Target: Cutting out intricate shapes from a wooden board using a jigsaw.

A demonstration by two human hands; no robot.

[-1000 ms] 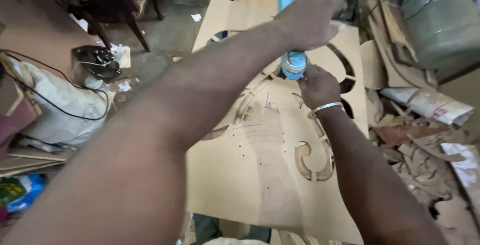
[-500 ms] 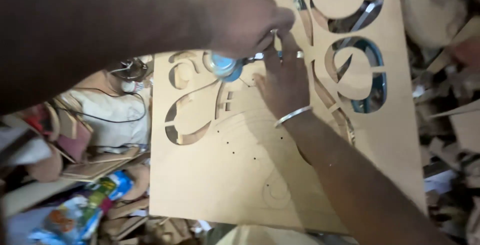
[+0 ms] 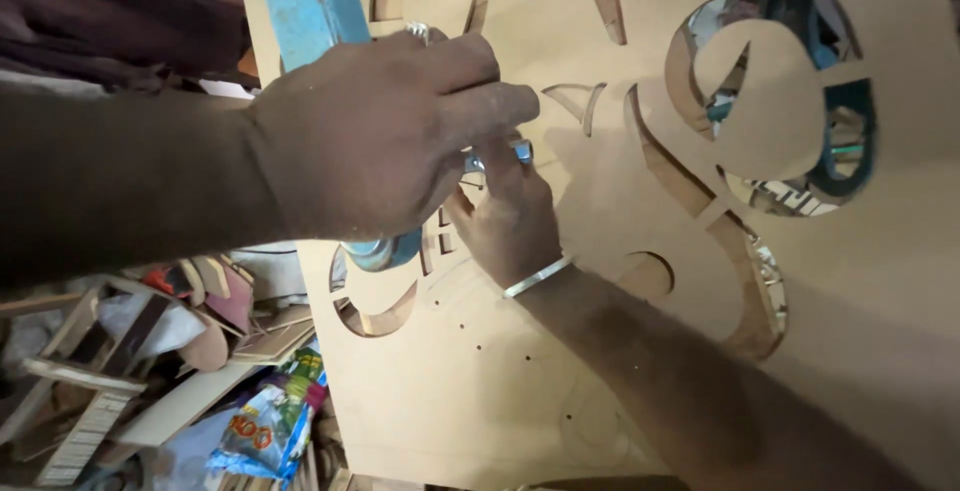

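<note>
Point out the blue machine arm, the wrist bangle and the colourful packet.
blue machine arm (image 3: 305, 1), head view, on its painted face.
wrist bangle (image 3: 537, 278), head view, mid-band.
colourful packet (image 3: 262, 431), head view, on its printed front.

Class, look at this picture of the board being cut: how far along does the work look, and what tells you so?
Done: the board already has curved scroll cutouts sawn right through. In hand: the left hand grips the blue machine arm while the right hand, with a bracelet, works at a small metal part over the board. Left: small drilled holes and faint drawn curves lower down remain uncut.
</note>
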